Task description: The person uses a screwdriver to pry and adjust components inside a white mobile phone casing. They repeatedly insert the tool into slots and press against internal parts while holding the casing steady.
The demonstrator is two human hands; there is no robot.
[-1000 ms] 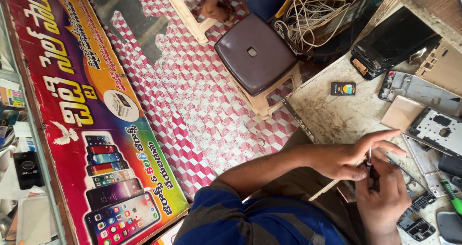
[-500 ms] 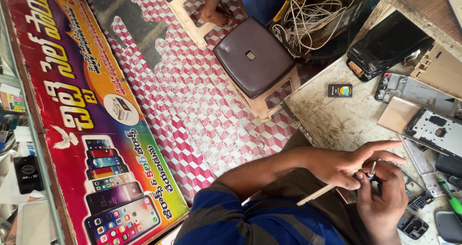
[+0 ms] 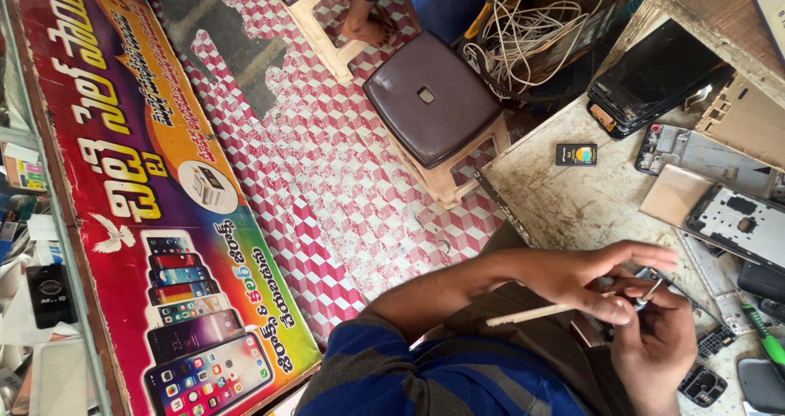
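My left hand [image 3: 582,279] reaches in from the blue-sleeved arm, fingers stretched over my right hand. It pinches a thin pale stick [image 3: 527,313] whose handle points back toward my body. The stick's small metal tip [image 3: 646,298] meets what my right hand holds. My right hand [image 3: 654,351] sits just below, curled around a small dark phone part that its fingers mostly hide. Both hands hover over the near edge of the worn work table [image 3: 572,203].
Opened phone frames and boards [image 3: 728,220], a stack of dark screens [image 3: 654,81], a small dark card [image 3: 576,154] and a green-handled tool [image 3: 767,342] lie on the table. A brown stool [image 3: 429,97] stands on the checkered floor, with tangled cables [image 3: 531,32], another person's foot [image 3: 368,28] and a colourful phone banner [image 3: 163,220].
The view has drifted slightly. My left hand's fingers have spread further over my right hand, and the stick has tilted a little flatter.
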